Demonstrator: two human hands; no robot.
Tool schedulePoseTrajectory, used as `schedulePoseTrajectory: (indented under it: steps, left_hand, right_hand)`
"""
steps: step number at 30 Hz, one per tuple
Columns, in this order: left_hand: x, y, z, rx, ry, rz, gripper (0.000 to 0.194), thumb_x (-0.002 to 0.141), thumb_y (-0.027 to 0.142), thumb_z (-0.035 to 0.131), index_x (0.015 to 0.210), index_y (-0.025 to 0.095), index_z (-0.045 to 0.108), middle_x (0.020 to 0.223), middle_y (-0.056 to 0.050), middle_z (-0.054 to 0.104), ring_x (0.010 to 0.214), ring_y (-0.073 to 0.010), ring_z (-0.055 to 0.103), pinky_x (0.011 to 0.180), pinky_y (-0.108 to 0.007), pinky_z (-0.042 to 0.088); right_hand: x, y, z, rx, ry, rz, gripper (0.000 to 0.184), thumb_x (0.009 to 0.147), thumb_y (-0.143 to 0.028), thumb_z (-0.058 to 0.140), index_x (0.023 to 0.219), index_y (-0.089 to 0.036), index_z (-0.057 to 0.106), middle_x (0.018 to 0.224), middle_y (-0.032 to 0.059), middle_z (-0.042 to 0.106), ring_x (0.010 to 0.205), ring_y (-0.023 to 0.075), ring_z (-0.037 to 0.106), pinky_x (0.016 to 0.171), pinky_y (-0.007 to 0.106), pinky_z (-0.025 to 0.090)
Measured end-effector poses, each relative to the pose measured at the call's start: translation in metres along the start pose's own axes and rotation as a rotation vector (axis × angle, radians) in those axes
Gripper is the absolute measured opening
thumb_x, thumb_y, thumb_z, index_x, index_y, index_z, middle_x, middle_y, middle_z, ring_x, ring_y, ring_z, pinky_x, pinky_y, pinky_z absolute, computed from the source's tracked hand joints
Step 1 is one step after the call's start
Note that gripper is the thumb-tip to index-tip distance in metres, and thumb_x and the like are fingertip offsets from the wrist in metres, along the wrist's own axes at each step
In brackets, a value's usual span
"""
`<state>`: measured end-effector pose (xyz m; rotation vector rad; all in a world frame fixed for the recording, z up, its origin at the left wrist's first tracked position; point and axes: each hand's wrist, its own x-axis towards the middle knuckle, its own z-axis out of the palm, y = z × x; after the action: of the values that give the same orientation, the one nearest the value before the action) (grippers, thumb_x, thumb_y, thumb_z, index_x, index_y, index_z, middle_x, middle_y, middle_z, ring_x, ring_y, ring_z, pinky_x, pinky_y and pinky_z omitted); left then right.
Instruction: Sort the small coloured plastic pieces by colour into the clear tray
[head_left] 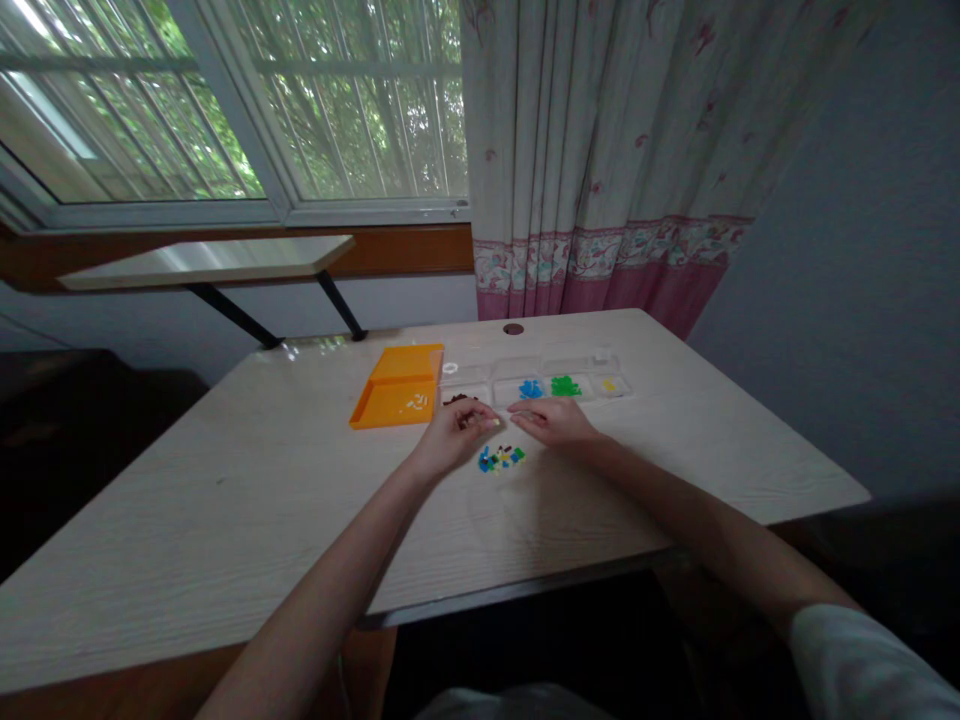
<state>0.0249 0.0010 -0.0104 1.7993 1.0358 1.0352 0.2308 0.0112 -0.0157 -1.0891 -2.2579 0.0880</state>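
A small heap of mixed coloured beads (501, 458) lies on the pale wooden table (262, 500), just in front of both hands. My left hand (454, 433) hovers over the heap's far left side with its fingers curled into a pinch; what it holds is too small to see. My right hand (551, 420) rests palm down to the right, fingers together and pointing left toward the left hand. Behind them stands a clear compartment box (536, 378) with brown, blue, green and yellow beads in separate cells.
An orange tray (401, 385) with a few pale pieces sits left of the clear box. A round cable hole (513, 328) marks the table's far edge. Beyond are a window, a wall shelf on black brackets and a floral curtain (600, 150).
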Motion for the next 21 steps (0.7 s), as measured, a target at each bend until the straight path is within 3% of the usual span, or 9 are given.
schedulePoseTrajectory:
  steps: [9, 21]
  left_hand:
    - [-0.002, -0.004, 0.004, 0.030, -0.064, 0.026, 0.022, 0.073, 0.033, 0.061, 0.078, 0.011, 0.061, 0.066, -0.001, 0.054, 0.057, -0.0077, 0.045, 0.050, -0.019, 0.034]
    - [-0.001, 0.001, 0.002, 0.237, 0.029, 0.175, 0.020, 0.074, 0.034, 0.061, 0.075, 0.015, 0.064, 0.072, -0.003, 0.058, 0.063, -0.0102, 0.048, 0.055, -0.021, 0.036]
  right_hand:
    - [-0.003, -0.015, 0.008, 0.056, -0.015, -0.051, 0.022, 0.079, -0.036, 0.054, 0.086, -0.022, 0.069, 0.051, -0.0026, 0.059, 0.046, 0.0076, 0.050, 0.050, 0.018, 0.032]
    - [-0.002, -0.016, 0.007, 0.000, 0.058, -0.111, 0.023, 0.080, -0.034, 0.051, 0.085, -0.021, 0.069, 0.053, -0.0011, 0.061, 0.047, 0.0085, 0.051, 0.052, 0.019, 0.035]
